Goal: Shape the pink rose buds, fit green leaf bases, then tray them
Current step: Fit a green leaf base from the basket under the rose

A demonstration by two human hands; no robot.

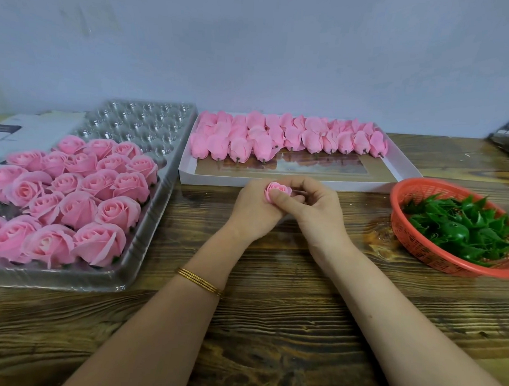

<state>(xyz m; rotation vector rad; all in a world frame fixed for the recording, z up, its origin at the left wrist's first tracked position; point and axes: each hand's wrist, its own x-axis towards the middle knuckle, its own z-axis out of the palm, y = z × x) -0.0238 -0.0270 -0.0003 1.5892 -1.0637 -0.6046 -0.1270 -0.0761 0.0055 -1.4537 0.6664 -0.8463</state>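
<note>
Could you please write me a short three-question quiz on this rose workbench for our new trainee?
1. True or false: the red basket of green leaf bases sits on the person's right.
2. Which container holds the finished open roses? A) the white box B) the clear plastic tray C) the red basket
3. Fill in: the hands, left and right, hold one pink ____ over the wooden table.

Key: 1 true; 2 B; 3 rose bud. The white box holds the unshaped closed buds.
</note>
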